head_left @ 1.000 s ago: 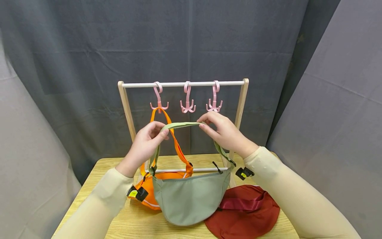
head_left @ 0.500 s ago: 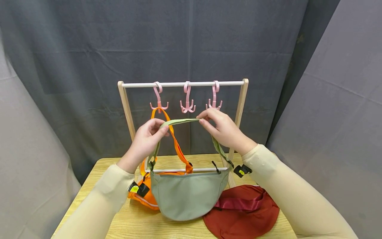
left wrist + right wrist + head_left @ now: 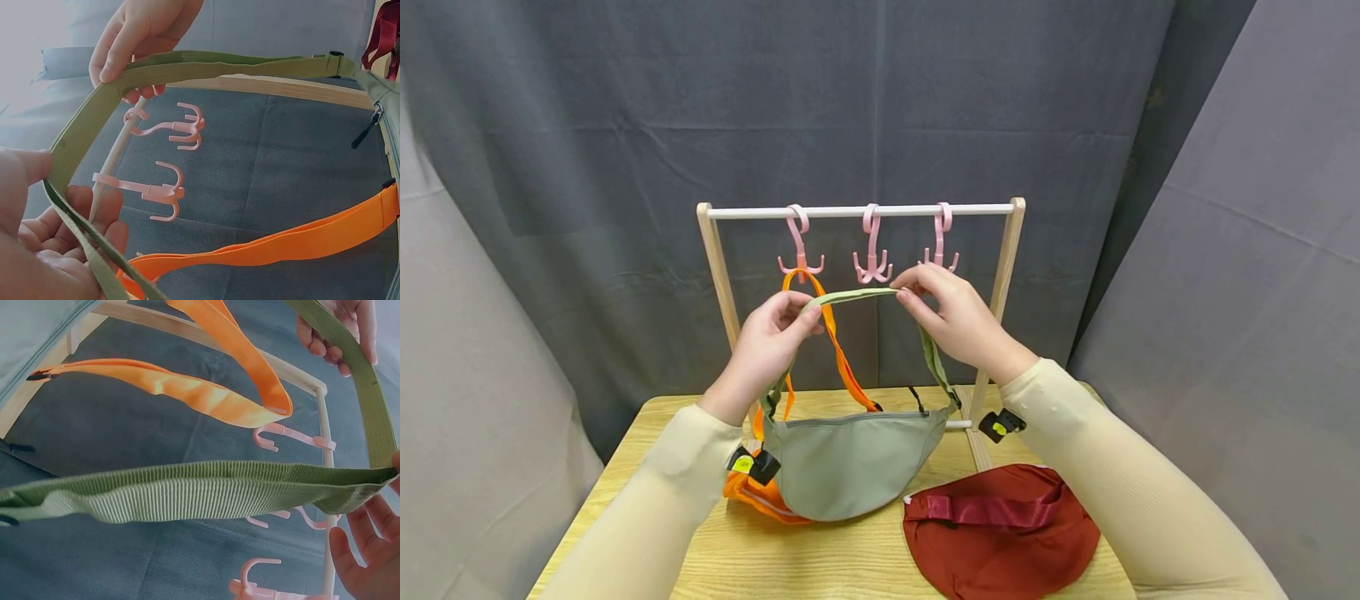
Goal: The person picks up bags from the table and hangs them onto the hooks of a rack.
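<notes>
A sage-green crescent bag (image 3: 857, 467) hangs by its green strap (image 3: 853, 295) from both hands, in front of the rack. My left hand (image 3: 771, 337) pinches the strap's left part between thumb and fingers. At the right part, my right hand (image 3: 958, 321) pinches it likewise, and the stretch between them runs nearly level. Behind it an orange bag (image 3: 760, 496) hangs by its orange strap (image 3: 842, 358) from the left pink hook (image 3: 800, 250); the green bag hides much of it. The middle pink hook (image 3: 872, 250) is just above the strap; my right hand partly covers the right hook (image 3: 941, 237).
A dark red bag (image 3: 1000, 533) lies on the wooden table (image 3: 820, 567) at the front right. The rack has wooden side posts (image 3: 1011, 250) and a white top bar (image 3: 835, 212). Grey curtains (image 3: 625, 167) stand behind and at the sides.
Both hands have risen slightly with the strap, toward the hooks. The green bag has moved up and left, uncovering more of the dark red bag.
</notes>
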A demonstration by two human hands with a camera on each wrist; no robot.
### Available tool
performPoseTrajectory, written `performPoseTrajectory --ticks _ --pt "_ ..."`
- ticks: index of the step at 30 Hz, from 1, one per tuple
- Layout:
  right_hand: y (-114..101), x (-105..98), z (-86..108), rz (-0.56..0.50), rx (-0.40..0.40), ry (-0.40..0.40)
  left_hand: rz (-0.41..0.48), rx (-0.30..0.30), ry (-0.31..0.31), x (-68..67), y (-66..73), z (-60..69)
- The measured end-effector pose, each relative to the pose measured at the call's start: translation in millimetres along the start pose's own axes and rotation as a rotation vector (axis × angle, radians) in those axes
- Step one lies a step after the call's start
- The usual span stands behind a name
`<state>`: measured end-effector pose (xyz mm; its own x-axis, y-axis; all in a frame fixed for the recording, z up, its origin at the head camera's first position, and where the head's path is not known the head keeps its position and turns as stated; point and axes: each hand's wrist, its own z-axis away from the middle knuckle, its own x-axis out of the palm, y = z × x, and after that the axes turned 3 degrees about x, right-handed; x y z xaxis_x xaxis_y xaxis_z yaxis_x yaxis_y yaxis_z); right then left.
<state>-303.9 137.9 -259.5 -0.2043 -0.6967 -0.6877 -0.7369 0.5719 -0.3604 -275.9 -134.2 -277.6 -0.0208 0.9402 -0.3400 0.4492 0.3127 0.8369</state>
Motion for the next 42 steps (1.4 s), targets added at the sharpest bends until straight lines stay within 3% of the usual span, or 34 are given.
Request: performPoseTrajectory --ticks 17,32,42 --pt "2 9 -9.0 -0.082 0.066 0.070 0.053 -0.014 0.079 3.9 -1.9 -10.7" --pt "7 19 -16.1 -0.110 0.108 0.129 0.212 -0.038 0.150 11.5 -5.8 -19.7" --pt "7 25 -19.7 -0.098 0.129 0.176 0.300 -0.056 0.158 16.2 -8.0 -25.3"
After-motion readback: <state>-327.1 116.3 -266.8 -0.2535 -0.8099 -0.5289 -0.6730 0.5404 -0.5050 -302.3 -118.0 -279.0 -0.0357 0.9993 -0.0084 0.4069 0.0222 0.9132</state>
